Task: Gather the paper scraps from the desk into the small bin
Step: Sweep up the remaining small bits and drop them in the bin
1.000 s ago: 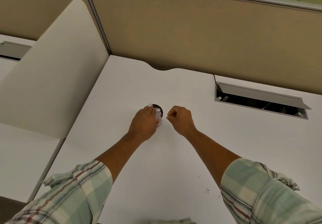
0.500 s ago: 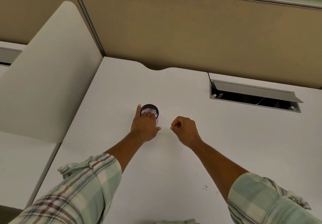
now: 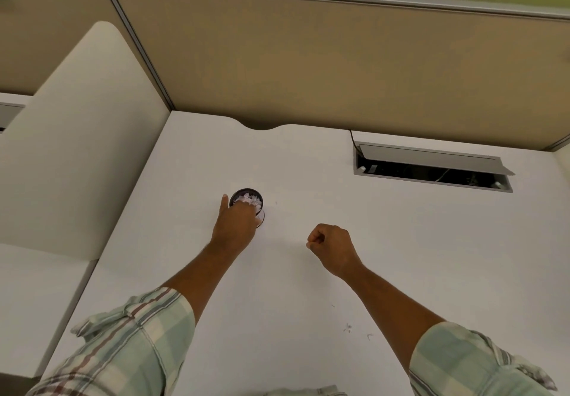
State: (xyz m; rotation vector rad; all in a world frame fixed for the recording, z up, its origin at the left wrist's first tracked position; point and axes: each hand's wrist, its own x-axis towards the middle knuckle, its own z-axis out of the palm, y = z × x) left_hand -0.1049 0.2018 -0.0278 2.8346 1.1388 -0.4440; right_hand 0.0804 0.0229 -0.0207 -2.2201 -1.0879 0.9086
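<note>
Left hand clasps the bin at the middle of the desk, fingers over its scraps; right hand is a fist, nothing visible in it. Loose bits lie behind it, beside my right forearm, so I'd send the right back

Even, soft overhead light; faint shadows; wide-angle bending at edges; slightly soft focus.
</note>
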